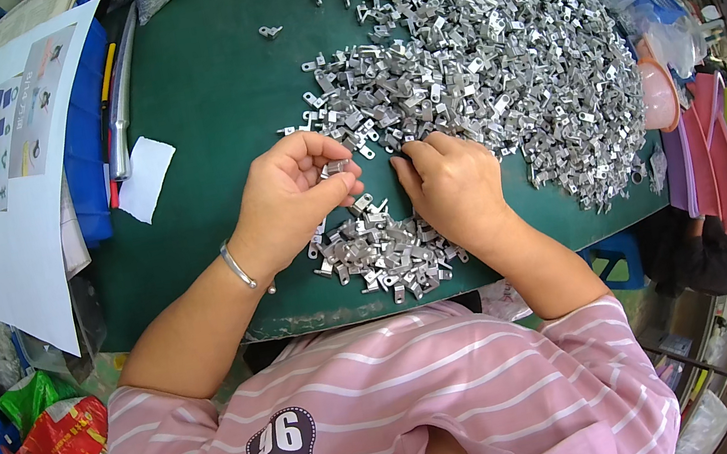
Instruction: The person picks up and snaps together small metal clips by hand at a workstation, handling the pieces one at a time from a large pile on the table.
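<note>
My left hand (289,199) is closed with curled fingers around a small silver metal bracket (334,168), just above the green tabletop. At the near edge of a large heap of similar brackets (486,40), my right hand (458,181) has its fingers bent down and drawn together. Its fingertips reach into the heap's edge, and what they grip is hidden. Between my two wrists lies a smaller pile of brackets (393,256), close to the table's front edge. Each bracket looks like a bent metal tab with a hole.
Several stray brackets (271,31) lie apart on the green table (192,82). To the left are a torn white paper (147,178), pens (113,115), a blue bin (83,150) and a printed sheet (34,178). A pink plastic cup (657,94) stands at the right edge.
</note>
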{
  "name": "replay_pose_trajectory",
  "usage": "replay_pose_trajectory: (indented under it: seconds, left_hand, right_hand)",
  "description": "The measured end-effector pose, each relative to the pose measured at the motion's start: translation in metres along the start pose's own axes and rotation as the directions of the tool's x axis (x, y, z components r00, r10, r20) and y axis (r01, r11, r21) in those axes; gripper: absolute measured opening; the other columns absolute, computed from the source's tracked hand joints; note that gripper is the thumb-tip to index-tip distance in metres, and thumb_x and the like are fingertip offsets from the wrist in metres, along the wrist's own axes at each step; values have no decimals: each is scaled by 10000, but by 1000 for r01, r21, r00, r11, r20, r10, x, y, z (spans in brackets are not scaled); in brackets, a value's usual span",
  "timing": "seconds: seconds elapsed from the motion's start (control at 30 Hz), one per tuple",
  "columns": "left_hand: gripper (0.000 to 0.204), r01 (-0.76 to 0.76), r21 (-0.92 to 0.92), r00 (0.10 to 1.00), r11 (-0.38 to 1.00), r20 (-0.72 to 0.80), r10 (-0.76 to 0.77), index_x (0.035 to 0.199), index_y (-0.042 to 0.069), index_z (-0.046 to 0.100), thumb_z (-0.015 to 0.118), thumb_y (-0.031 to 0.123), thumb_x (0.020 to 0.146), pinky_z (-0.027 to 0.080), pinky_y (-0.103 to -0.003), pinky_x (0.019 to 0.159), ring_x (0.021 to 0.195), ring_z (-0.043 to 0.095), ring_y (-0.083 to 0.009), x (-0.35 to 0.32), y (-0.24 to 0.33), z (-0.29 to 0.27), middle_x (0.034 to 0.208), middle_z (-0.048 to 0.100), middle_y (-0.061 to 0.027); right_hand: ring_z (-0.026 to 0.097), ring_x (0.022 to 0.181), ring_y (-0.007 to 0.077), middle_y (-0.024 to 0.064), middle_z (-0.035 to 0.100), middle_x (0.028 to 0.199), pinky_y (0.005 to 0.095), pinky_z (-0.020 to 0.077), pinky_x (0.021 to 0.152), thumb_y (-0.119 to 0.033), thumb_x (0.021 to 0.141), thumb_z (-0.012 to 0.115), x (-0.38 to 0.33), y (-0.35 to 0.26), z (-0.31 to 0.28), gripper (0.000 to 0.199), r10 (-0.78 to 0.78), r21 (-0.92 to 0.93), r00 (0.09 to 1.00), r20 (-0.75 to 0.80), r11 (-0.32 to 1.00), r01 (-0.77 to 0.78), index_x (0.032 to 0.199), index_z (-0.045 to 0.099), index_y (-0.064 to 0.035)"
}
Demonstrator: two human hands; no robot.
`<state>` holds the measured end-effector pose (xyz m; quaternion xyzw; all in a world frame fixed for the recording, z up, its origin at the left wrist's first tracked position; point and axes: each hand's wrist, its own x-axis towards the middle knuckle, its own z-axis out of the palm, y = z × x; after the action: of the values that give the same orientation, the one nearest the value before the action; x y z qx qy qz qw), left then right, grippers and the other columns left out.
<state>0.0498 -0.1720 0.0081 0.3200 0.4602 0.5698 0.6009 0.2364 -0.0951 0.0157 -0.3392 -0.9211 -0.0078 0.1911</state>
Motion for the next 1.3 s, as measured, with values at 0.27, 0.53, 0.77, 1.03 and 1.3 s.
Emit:
replay_pose_trajectory:
  seconds: [0.27, 0.53, 0.77, 1.03, 1.3]
  left_hand:
    - [208, -39, -48, 992, 998, -118, 33, 1030, -34, 551, 647, 17, 853, 549, -227, 622, 777, 672, -166, 2, 5, 0, 926, 634, -110]
    - [210, -36, -84, 992, 996, -125, 25, 1034, -12, 561, 651, 23, 848, 546, -232, 636, 778, 664, -162, 2, 4, 0, 906, 637, -102]
    - [220, -29, -79, 995, 996, -99, 21, 1036, -18, 556, 655, 17, 843, 550, -236, 639, 774, 664, -162, 2, 1, -2, 919, 634, -106]
    - [233, -8, -67, 996, 998, -88, 2, 1047, -23, 552, 654, 12, 841, 550, -237, 638, 778, 666, -165, 1, 4, 0, 923, 632, -111]
    - [224, -2, -68, 995, 998, -100, -5, 1042, -23, 551, 650, 13, 844, 548, -237, 639, 779, 666, -168, 2, 4, 0, 918, 631, -110]
  right_hand:
    - [584, 670, 254, 72, 544, 743, 373, 456, 566, -171, 780, 662, 11, -6, 3, 150, 19, 26, 1000, -8, 999, -19, 730, 566, -67]
    - [560, 752, 252, 64, 577, 840, 361, 456, 610, -44, 713, 651, 8, 7, 7, 109, -203, 190, 975, -88, 958, 216, 803, 590, -49]
    - [622, 697, 148, 48, 634, 810, 273, 494, 616, 25, 778, 674, 4, 2, -4, 109, 208, 666, 942, 263, 667, -333, 837, 593, -18]
    - [658, 801, 154, 99, 655, 892, 262, 557, 702, 76, 834, 627, 2, 13, -13, 117, 130, 844, 834, 536, -113, -525, 912, 565, 14]
    - [634, 823, 138, 118, 642, 939, 261, 542, 747, 129, 819, 606, -7, 14, -17, 149, 138, 891, 881, 453, -78, -447, 880, 541, 9]
